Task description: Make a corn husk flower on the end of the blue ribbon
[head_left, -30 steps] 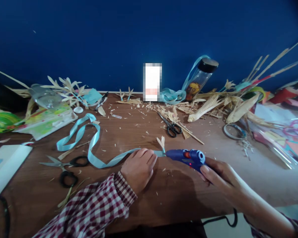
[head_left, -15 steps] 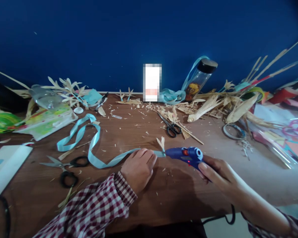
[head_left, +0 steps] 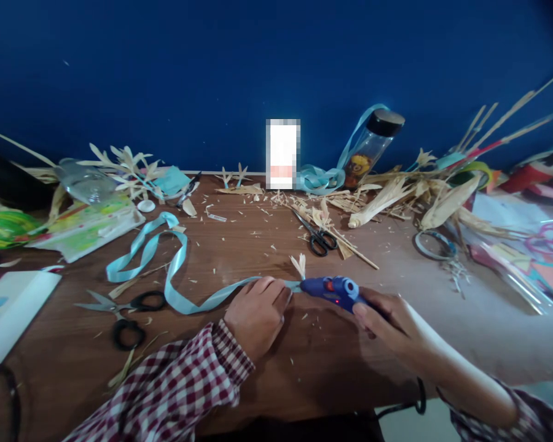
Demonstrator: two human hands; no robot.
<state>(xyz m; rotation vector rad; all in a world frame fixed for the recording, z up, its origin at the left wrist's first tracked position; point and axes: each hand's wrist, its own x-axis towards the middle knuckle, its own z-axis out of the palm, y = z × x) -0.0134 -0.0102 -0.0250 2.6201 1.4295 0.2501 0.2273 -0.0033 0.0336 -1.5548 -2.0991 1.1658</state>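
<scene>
Covering the light-blue ribbon (head_left: 217,298) on the bench (head_left: 239,245), our left hand (head_left: 258,313) is nearer, fingers together, any pinch hidden; the ribbon runs rightward to the hot-glue gun (head_left: 338,293), handle wrapped by our right hand's (head_left: 389,319) fingers.

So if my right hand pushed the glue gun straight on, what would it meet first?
Probably the blue ribbon end at the glue gun's tip, then your left hand, though depth is unclear.

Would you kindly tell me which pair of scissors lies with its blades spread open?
The scissors at left, beside the blue ribbon: their blades spread into a V, while the farther pair, beyond the glue gun, shows no such gap.
</scene>
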